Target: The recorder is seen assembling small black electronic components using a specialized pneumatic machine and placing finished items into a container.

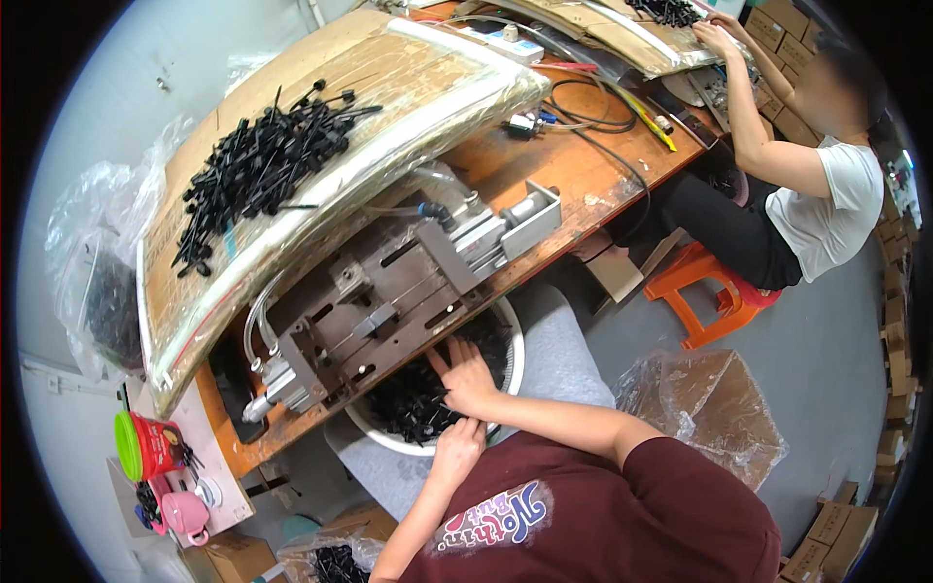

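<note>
A round white basket (518, 364) holding many small black plastic parts (400, 396) rests on grey cloth over my lap, under the bench's front edge. My right hand (468, 379) reaches into the basket, its fingers apart and stretched over the black parts. My left hand (461, 445) is at the basket's near rim, just below my right hand. Its fingers are curled together, and what they hold, if anything, is hidden. On the bench edge beyond my hands sits a metal fixture (413, 282) with a pneumatic cylinder (292, 381) at its left end and another cylinder (486, 238) at its right.
Black stemmed parts (267, 165) lie heaped on a plastic-wrapped cardboard sheet (428, 68) above the fixture. A co-worker (826, 194) sits by an orange stool (695, 291), hands at another pile. A red tub (155, 447) and pink cup (185, 512) stand left; an open plastic-lined carton (714, 408) is right.
</note>
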`<state>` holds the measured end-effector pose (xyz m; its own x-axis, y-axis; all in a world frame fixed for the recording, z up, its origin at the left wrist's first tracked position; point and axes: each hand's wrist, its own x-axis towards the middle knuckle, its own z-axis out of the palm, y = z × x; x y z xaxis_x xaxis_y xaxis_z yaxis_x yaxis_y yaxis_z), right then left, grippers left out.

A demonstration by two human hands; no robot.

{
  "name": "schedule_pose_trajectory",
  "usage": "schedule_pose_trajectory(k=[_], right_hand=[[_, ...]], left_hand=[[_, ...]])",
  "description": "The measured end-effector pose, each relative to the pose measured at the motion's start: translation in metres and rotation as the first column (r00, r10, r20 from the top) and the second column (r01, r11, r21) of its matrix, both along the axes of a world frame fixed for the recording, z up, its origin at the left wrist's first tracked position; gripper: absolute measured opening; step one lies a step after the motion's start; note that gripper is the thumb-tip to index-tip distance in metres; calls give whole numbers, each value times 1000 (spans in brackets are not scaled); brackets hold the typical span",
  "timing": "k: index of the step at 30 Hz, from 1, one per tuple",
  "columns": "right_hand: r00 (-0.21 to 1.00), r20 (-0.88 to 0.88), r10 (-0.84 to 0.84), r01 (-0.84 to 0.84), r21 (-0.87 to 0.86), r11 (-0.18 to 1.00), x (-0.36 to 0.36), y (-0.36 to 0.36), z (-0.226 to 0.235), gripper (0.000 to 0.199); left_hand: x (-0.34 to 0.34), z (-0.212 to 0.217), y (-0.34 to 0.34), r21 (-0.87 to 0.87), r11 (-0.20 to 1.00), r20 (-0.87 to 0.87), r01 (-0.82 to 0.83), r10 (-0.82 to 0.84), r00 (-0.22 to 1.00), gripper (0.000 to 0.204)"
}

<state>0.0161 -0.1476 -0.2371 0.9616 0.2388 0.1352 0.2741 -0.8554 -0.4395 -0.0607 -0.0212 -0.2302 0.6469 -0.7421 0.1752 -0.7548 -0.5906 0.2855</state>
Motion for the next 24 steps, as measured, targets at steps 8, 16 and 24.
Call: schedule_pose_trajectory(k=[8, 16, 24], right_hand=[[985, -172, -8, 18, 56, 998, -9, -24, 17, 102], [987, -143, 73, -53, 140, 989, -21, -40, 33, 106], [976, 53, 209, -215, 143, 966, -46, -43, 25, 98]], left_hand=[[6, 37, 4, -111, 994, -196, 1, -23, 980, 30], [-2, 62, -2, -171, 981, -258, -89, 43, 965, 23], [-16, 61, 3, -228, 954, -206, -193, 146, 967, 25]])
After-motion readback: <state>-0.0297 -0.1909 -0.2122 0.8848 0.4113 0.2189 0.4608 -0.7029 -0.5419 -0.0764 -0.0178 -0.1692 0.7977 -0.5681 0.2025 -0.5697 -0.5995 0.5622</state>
